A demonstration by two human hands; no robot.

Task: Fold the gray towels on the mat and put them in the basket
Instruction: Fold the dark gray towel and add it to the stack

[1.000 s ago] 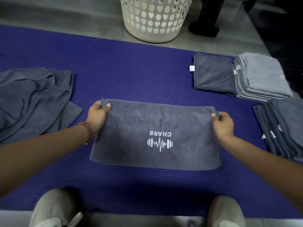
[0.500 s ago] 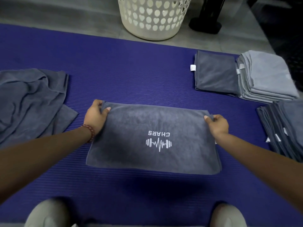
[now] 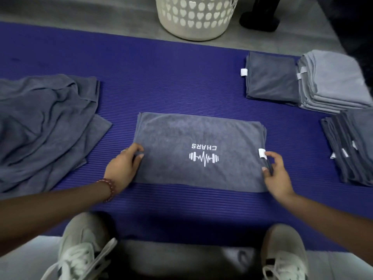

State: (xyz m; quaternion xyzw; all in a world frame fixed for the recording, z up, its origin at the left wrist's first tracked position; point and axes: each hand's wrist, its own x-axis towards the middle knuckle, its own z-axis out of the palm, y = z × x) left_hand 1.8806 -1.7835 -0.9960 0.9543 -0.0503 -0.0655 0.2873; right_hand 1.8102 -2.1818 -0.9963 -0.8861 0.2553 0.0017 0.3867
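A gray towel with a white CHARS logo lies folded flat in the middle of the purple mat. My left hand pinches the towel's left edge near its front. My right hand pinches the right edge just below a white tag. A heap of unfolded gray towels lies on the mat to the left. Folded gray towels sit to the right: a dark one, a lighter stack and another dark stack. The white basket stands beyond the mat's far edge.
A black stand base stands on the gray floor right of the basket. My two light sneakers are at the mat's near edge.
Both hands have moved from the towel's far corners toward me along its side edges. The towel now lies flat with its far edge released, and a white tag shows at the right edge.
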